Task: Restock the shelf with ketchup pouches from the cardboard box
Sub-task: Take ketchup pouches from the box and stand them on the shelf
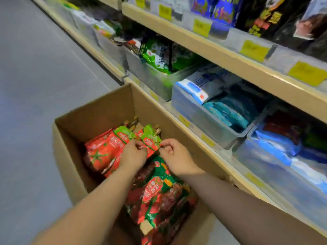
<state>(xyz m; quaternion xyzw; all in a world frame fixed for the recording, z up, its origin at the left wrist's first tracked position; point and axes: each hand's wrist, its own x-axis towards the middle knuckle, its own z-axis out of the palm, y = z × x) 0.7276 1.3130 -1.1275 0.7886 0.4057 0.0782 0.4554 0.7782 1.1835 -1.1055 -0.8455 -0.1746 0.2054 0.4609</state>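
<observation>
An open cardboard box (99,110) stands on the floor against the shelf and holds several red ketchup pouches with green tops. Both hands reach inside it. My left hand (132,156) and my right hand (175,156) pinch the two sides of one upright ketchup pouch (151,140) near the box's middle. More red pouches (100,152) lie to the left, and a pile of red and green pouches (157,190) lies under my forearms. The lower part of the held pouch is hidden by my hands.
The shelf (212,149) runs along the right with yellow price tags on its edge. Clear bins hold green packets (159,55), blue and white packets (203,85) and dark red packets (283,126). Grey floor (35,85) lies to the left.
</observation>
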